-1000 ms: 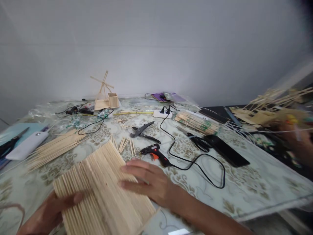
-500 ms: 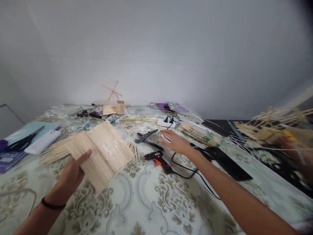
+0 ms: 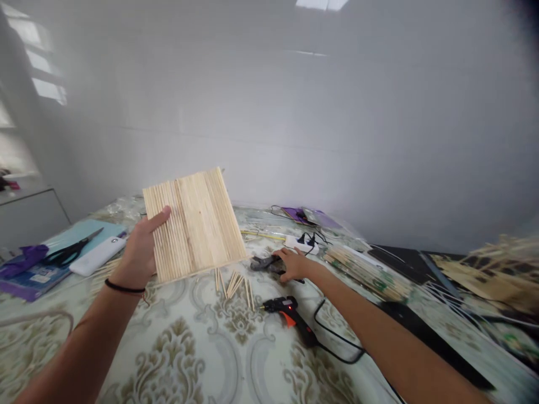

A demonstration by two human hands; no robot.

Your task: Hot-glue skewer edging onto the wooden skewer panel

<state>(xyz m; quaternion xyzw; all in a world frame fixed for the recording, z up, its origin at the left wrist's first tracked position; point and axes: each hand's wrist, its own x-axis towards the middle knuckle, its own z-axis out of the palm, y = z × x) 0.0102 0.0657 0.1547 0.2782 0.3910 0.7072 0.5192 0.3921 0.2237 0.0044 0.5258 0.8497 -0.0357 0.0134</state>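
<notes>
My left hand point(image 3: 141, 249) grips the left edge of a flat panel of glued wooden sticks point(image 3: 196, 224) and holds it upright above the table. My right hand point(image 3: 290, 264) reaches across the table and closes over the black cutting pliers point(image 3: 263, 262). Loose short sticks point(image 3: 233, 282) lie just in front of the pliers. A black glue gun with an orange trigger point(image 3: 290, 315) lies nearer me, its cord trailing right.
White power strip point(image 3: 301, 244) and purple packets point(image 3: 305, 215) sit at the back. Bundled skewers point(image 3: 366, 272) and a black phone point(image 3: 425, 336) lie right. Scissors point(image 3: 69, 253), a white power bank point(image 3: 97, 255) and a blue book point(image 3: 33, 275) are left. The table has a patterned cloth point(image 3: 189, 348).
My left hand lifted the stick panel from the table to upright. My right hand left the panel, reached forward and closed on the pliers. The view tilted up.
</notes>
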